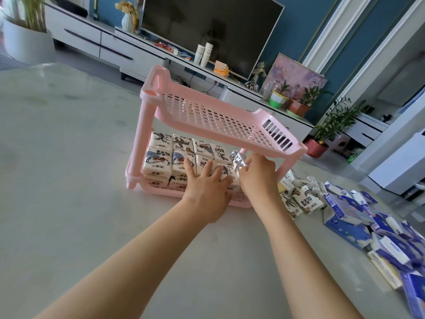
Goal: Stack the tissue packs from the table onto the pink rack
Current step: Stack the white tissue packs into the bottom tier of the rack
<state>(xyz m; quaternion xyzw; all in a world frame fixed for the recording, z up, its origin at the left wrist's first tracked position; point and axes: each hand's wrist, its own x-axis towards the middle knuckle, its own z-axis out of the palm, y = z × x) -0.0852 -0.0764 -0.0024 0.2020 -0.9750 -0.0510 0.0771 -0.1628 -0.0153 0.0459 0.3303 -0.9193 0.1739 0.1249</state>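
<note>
From the head view, the pink plastic rack (207, 116) with little square holes stands on the pale smooth counter (69, 180). It has two shelves held up by round posts.

On the bottom shelf sit the soft white tissue packs (161, 157) with cartoon drawings on them. They are packed close in rows, two layers high.

The left hand (208, 187) lies flat on the front packs. Its fingers are straight and spread wide, and they press on the packs.

Just beside it, at the right end of the row, the right hand (258, 174) has its fingers curled round a single white pack (239, 161). That pack stands on its edge under the top shelf, touching the row.

To the right of the rack, near the right arm, a heap of loose white packs (303, 199) lies on the counter. Further right lies a bigger heap of blue and white packs (349, 215) in shiny wrap, some tilted on top of others.
</note>
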